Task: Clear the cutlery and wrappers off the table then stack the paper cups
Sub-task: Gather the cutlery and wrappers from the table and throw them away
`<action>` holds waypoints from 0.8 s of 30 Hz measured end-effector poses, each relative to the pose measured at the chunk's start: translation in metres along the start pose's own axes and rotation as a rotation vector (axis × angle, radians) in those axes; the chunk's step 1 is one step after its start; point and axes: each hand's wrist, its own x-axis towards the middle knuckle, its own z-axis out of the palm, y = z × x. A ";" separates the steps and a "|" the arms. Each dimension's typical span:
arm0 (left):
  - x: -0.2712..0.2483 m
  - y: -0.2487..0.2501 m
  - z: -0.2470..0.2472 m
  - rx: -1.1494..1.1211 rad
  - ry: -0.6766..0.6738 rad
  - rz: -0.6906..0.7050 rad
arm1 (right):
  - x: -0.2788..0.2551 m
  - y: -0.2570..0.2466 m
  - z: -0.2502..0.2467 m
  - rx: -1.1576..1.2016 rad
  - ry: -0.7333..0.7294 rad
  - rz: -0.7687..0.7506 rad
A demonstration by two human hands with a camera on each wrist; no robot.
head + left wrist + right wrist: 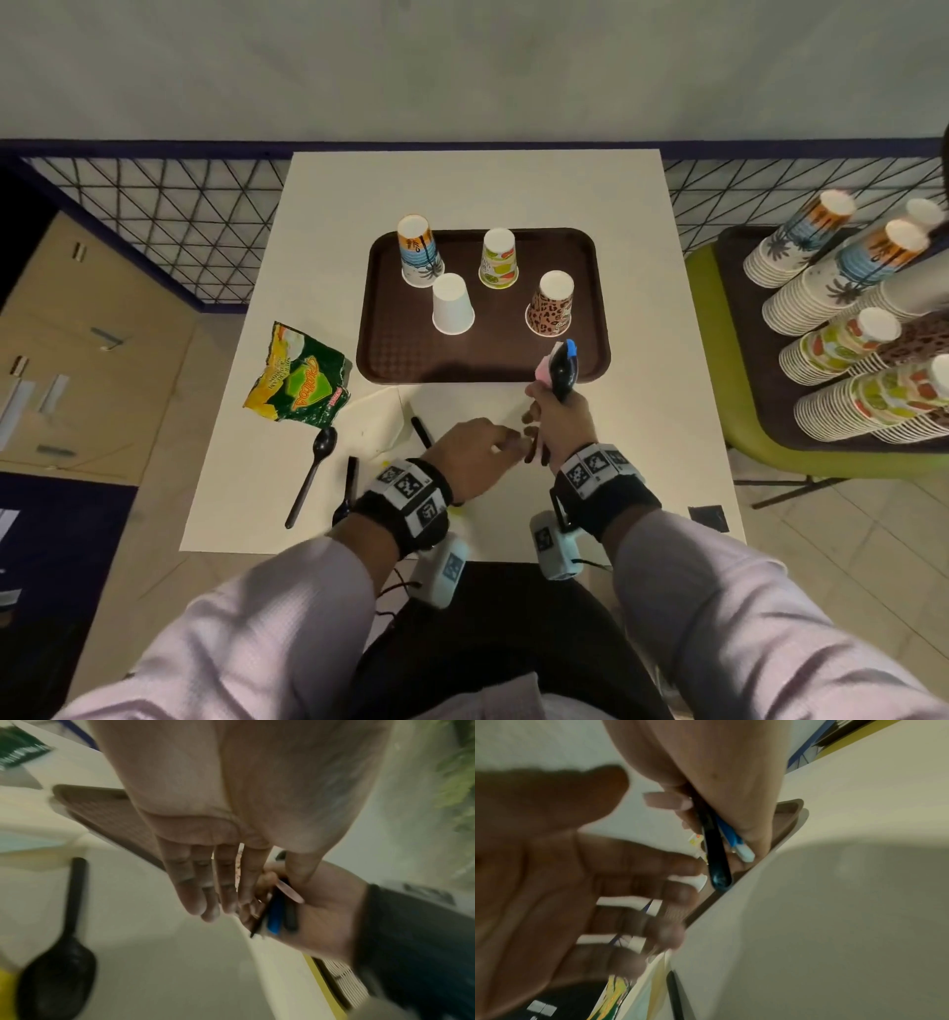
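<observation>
Centrally, above the near half of the tabletop (pixel 590 195), the right hand (pixel 557 419) stands fist-up, its fingers (pixel 754 833) clamped on a bundle of cutlery (pixel 562 372) whose black, blue and pink ends stick out over the tray (pixel 390 354). The left hand (pixel 475 455) lies palm-down just beside it, fingers (pixel 197 898) straight and slightly apart, their tips at the right hand's knuckles. Both wrist views are blurred, so what each piece in the bundle is cannot be told. On the tray stand four cups (pixel 452 306), upside down and apart. A wrapper (pixel 300 372), a napkin (pixel 377 419) and a black spoon (pixel 313 475) lie on the tabletop to the left; another black piece (pixel 350 483) is partly hidden by the left wrist.
</observation>
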 end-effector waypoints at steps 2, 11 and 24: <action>-0.006 -0.022 -0.010 -0.218 0.009 -0.099 | 0.002 -0.001 -0.006 0.087 -0.040 0.013; -0.029 -0.113 -0.020 0.279 0.029 -0.193 | -0.001 0.016 -0.020 -0.020 -0.084 -0.044; -0.016 -0.107 0.020 0.555 -0.049 -0.074 | 0.004 0.048 -0.018 -0.051 -0.057 0.057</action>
